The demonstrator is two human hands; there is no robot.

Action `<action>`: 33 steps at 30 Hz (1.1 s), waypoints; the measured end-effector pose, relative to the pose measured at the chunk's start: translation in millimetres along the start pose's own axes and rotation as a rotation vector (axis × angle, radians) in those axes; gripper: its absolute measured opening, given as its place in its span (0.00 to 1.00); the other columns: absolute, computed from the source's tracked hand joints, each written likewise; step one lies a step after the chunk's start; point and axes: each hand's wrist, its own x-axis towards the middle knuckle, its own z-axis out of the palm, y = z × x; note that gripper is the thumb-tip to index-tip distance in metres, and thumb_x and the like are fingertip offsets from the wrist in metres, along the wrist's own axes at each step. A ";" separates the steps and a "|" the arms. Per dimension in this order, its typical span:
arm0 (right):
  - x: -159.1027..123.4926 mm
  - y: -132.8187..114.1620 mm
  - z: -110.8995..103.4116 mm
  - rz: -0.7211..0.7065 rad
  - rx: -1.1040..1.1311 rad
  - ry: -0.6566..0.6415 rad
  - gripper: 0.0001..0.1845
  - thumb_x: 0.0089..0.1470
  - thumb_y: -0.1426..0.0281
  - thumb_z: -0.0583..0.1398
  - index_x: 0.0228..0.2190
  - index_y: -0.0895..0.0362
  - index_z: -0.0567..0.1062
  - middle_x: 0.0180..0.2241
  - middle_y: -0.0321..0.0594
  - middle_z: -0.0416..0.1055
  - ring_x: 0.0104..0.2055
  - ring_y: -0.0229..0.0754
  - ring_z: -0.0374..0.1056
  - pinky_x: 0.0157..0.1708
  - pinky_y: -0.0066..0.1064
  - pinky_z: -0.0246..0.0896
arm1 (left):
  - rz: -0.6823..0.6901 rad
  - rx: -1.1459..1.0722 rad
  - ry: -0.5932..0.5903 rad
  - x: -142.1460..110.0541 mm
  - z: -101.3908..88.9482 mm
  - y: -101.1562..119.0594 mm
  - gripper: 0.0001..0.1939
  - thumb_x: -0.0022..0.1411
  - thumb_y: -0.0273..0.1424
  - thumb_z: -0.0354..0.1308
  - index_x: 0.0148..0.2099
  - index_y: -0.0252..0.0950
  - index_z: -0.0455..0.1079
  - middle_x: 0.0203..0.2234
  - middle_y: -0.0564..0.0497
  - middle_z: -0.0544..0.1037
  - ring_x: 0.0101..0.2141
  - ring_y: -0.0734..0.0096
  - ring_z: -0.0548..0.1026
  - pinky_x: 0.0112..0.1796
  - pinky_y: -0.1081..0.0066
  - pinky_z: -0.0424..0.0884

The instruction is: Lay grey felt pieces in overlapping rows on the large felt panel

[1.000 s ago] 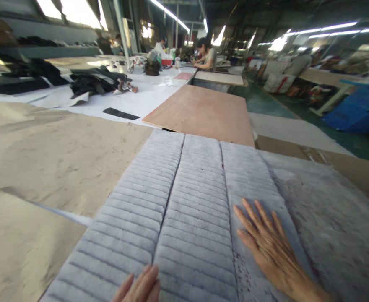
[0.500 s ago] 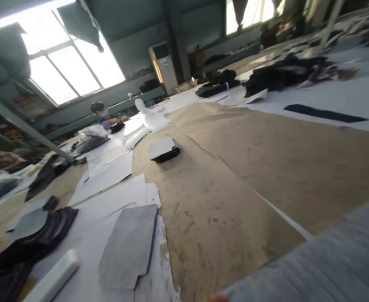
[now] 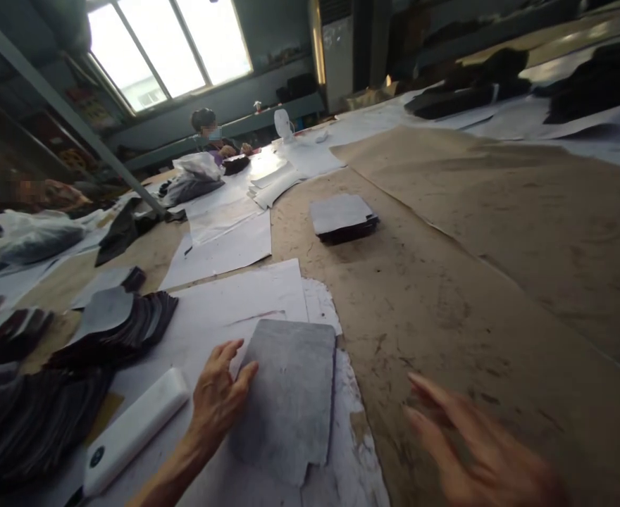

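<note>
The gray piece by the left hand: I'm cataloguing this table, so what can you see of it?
The gray piece is flat and roughly four-sided, with a matte, cloth-like surface. A darker edge runs down its right side, and a small notch breaks its near right corner. It lies flat on white paper. The left hand is at its left edge, thumb over it; whether they touch is unclear.
</note>
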 end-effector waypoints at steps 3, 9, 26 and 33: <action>48.6 -30.9 48.6 -0.091 0.025 0.009 0.17 0.53 0.66 0.52 0.44 0.57 0.68 0.39 0.44 0.71 0.41 0.46 0.66 0.39 0.36 0.65 | -0.081 0.019 -0.047 11.7 2.4 -8.1 0.24 0.53 0.38 0.51 0.51 0.32 0.61 0.42 0.45 0.68 0.41 0.61 0.70 0.42 0.59 0.67; 86.5 -60.0 100.3 -0.129 -0.091 -0.341 0.24 0.44 0.68 0.60 0.45 0.61 0.68 0.45 0.47 0.69 0.50 0.53 0.59 0.44 0.45 0.59 | -0.119 -0.042 -0.101 16.2 7.3 -7.9 0.22 0.52 0.35 0.52 0.50 0.35 0.62 0.41 0.48 0.67 0.35 0.66 0.70 0.38 0.63 0.68; 57.1 -76.3 84.1 0.199 0.736 -0.024 0.03 0.44 0.73 0.61 0.25 0.52 0.74 0.32 0.32 0.74 0.35 0.37 0.70 0.37 0.22 0.64 | -0.126 -0.808 -0.253 26.9 7.7 -18.8 0.26 0.44 0.35 0.61 0.48 0.37 0.65 0.36 0.49 0.73 0.37 0.63 0.70 0.38 0.66 0.67; 53.5 -71.3 84.1 0.743 1.021 -0.069 0.17 0.38 0.62 0.65 0.33 0.56 0.72 0.29 0.37 0.74 0.28 0.41 0.70 0.26 0.27 0.65 | -0.268 -1.227 -0.501 17.2 18.8 -20.7 0.17 0.47 0.38 0.62 0.37 0.32 0.71 0.24 0.48 0.75 0.24 0.68 0.72 0.25 0.71 0.68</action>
